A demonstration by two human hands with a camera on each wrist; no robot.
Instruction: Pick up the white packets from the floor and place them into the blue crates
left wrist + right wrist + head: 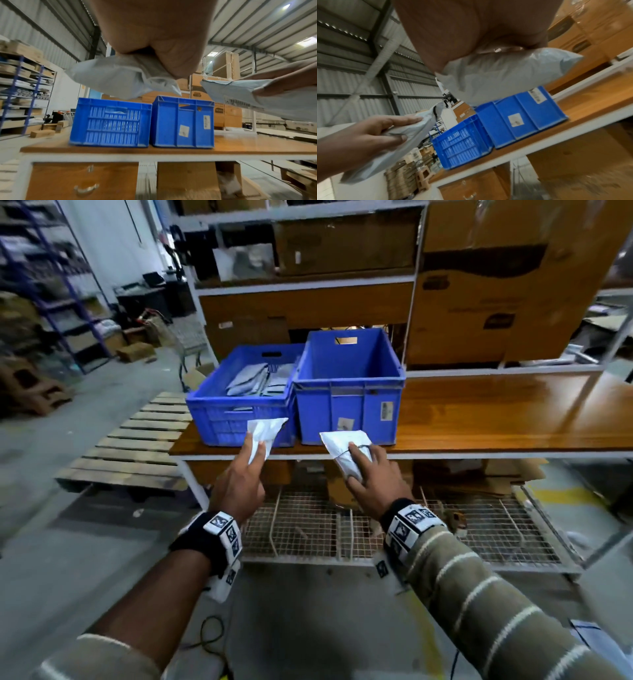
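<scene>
On the tabletop (pixel 479 419), the left crate (pixel 239 405) holds packets; each hand (pixel 239 481) (pixel 370 474) grips a white packet (pixel 265 433) (pixel 346 450).

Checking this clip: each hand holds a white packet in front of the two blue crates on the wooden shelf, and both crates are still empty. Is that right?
Not quite. The left crate already has packets lying in it; only the right crate looks empty, as the head view shows. The rest holds: the left hand and the right hand each keep a grip on a white packet in front of the crates on the wooden shelf.
</scene>
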